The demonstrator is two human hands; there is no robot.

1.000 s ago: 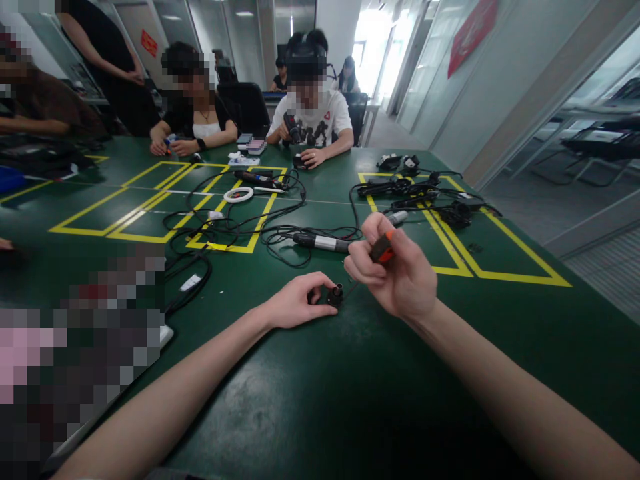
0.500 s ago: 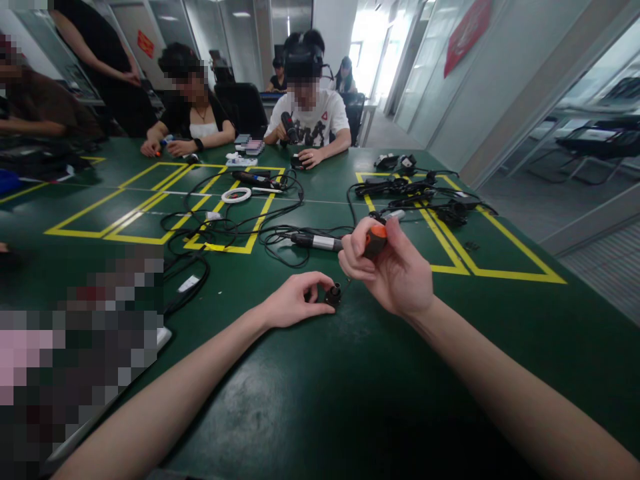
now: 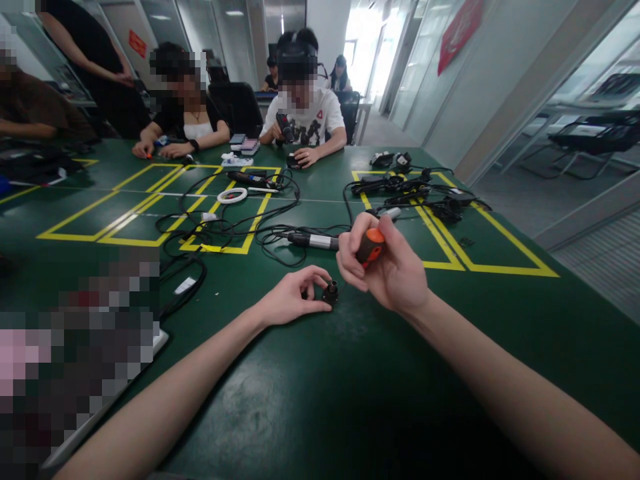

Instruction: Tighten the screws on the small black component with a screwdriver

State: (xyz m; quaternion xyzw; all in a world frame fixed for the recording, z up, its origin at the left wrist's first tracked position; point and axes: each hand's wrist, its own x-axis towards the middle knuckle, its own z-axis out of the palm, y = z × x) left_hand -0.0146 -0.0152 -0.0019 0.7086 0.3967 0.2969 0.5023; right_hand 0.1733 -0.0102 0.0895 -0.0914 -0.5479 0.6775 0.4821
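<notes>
Since a second ago, the tool handle (image 3: 371, 247) has turned in the right hand (image 3: 393, 270), showing more of its rounded end. That hand's fingers and thumb are wrapped around it, just right of the frame's centre. The left hand (image 3: 290, 298) pinches a small black part (image 3: 331, 293) between thumb and fingers near the centre, low at the green table (image 3: 280, 400). Cables (image 3: 270, 215) and a black-and-silver tool (image 3: 314, 241) lie above the left hand in the frame.

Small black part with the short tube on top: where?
Near the middle of the head view: the small black part is pinched in the left hand, below and left of the orange-and-dark handle in the right hand.
</notes>
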